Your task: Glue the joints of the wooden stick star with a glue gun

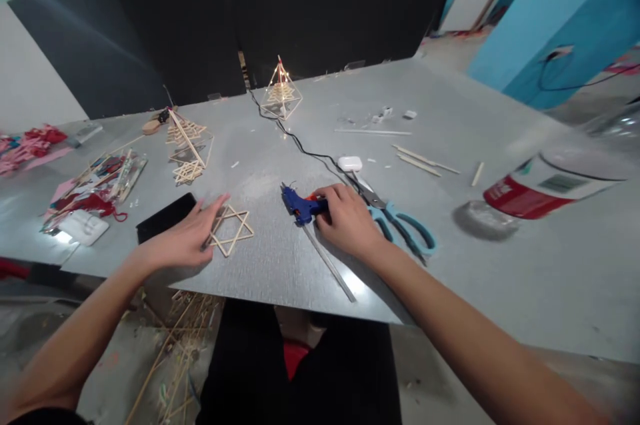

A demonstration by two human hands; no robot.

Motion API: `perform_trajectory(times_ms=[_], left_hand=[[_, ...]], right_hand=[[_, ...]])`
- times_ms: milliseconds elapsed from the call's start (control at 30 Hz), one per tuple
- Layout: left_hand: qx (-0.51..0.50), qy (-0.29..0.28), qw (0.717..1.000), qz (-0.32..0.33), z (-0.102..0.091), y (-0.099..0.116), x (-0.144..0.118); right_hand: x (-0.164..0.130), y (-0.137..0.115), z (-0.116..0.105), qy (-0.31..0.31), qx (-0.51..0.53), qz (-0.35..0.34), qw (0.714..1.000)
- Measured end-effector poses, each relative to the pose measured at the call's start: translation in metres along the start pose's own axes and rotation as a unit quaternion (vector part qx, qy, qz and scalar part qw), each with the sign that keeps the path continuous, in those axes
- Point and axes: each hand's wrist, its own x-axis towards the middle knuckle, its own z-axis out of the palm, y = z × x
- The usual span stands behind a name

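My right hand [347, 220] is closed over the handle of a blue glue gun [299, 205] that lies on the grey table [280, 258], its glue stick [330, 264] trailing toward the front edge. My left hand [187, 238] rests flat with fingers spread, its fingertips touching a flat star made of thin wooden sticks [231, 229]. Teal-handled scissors [400, 222] lie just right of my right hand.
A black phone [163, 216] lies by my left wrist. Stick-built pyramid frames [189, 145] and a lit one [281, 92] stand farther back. A black cord [300, 143], a white case [349, 163], loose sticks [423, 160], a can on its side [550, 185] and craft packets [95, 188] surround them.
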Motion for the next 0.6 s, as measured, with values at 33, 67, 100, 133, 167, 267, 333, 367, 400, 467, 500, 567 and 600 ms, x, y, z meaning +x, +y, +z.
perform_trajectory(times_ms=[33, 67, 100, 133, 167, 267, 333, 367, 400, 467, 500, 567, 600], left_hand=[[0.001, 0.008, 1.0, -0.011, -0.001, -0.005, 0.001], [0.002, 0.019, 1.0, -0.024, -0.001, -0.008, 0.001], [0.002, 0.032, 0.999, -0.039, 0.0, -0.011, 0.001], [0.002, 0.047, 0.997, -0.053, 0.001, -0.012, 0.001], [0.001, 0.061, 0.996, -0.068, 0.003, -0.012, 0.001], [-0.009, 0.091, 0.991, -0.102, 0.011, -0.008, -0.002], [-0.019, 0.102, 0.988, -0.118, 0.016, -0.005, -0.004], [-0.024, 0.109, 0.986, -0.127, 0.019, -0.003, -0.005], [-0.029, 0.116, 0.983, -0.137, 0.021, -0.002, -0.005], [-0.034, 0.13, 0.978, -0.158, 0.024, 0.001, -0.006], [-0.034, 0.136, 0.976, -0.169, 0.025, 0.003, -0.006], [-0.032, 0.144, 0.971, -0.187, 0.026, 0.007, -0.007], [-0.032, 0.147, 0.969, -0.194, 0.027, 0.01, -0.007]], right_hand=[[0.0, 0.0, 0.0, -0.001, 0.002, 0.001, 1.0], [0.0, 0.0, -0.001, -0.002, 0.004, 0.001, 1.0], [0.0, 0.0, -0.001, -0.001, 0.007, 0.002, 1.0], [-0.001, 0.0, 0.0, -0.001, 0.01, 0.002, 1.0], [-0.001, 0.0, 0.0, 0.001, 0.012, 0.002, 1.0], [-0.001, 0.0, 0.0, 0.006, 0.017, 0.001, 1.0], [-0.002, 0.0, 0.0, 0.009, 0.017, -0.003, 1.0], [-0.002, 0.0, 0.0, 0.011, 0.016, -0.005, 1.0], [-0.002, 0.0, 0.0, 0.013, 0.016, -0.007, 1.0], [-0.002, 0.001, 0.001, 0.018, 0.02, -0.012, 1.0], [-0.002, 0.002, 0.002, 0.021, 0.024, -0.016, 0.999], [-0.001, 0.004, 0.003, 0.028, 0.036, -0.023, 0.999], [-0.001, 0.005, 0.004, 0.032, 0.043, -0.026, 0.998]])
